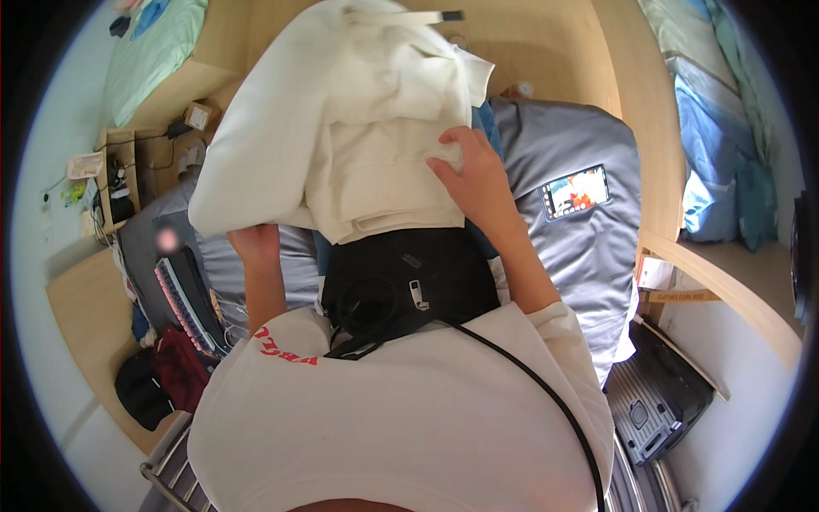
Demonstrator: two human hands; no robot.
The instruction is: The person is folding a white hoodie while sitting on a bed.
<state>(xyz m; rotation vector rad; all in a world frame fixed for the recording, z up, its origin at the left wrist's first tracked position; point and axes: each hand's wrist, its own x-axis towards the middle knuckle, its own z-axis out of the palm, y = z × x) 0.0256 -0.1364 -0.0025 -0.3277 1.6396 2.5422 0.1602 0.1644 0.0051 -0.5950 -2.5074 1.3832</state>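
Note:
A cream-white sweatshirt (pixel 384 147) lies spread before me, one side bulging out to the left and its ribbed hem folded towards me. A pale strap with a dark tip (pixel 409 18) lies across its far end. My right hand (pixel 473 173) pinches a bunched bit of the fabric near the right edge. The left sleeve part covers the fingers of my left hand (pixel 256 246), so its grip is hidden. Between the sweatshirt and my body sits a black pouch (pixel 377 262) with a metal zip pull (pixel 418 295) and a black cable (pixel 531 377).
A lit smartphone (pixel 575 192) lies on the grey bedsheet (pixel 563 141) to the right. On the left are a keyboard (pixel 182 304) and a wooden shelf (pixel 118 179) with cords. A wooden bed rail (pixel 723 281) and a black case (pixel 659 390) stand at the right.

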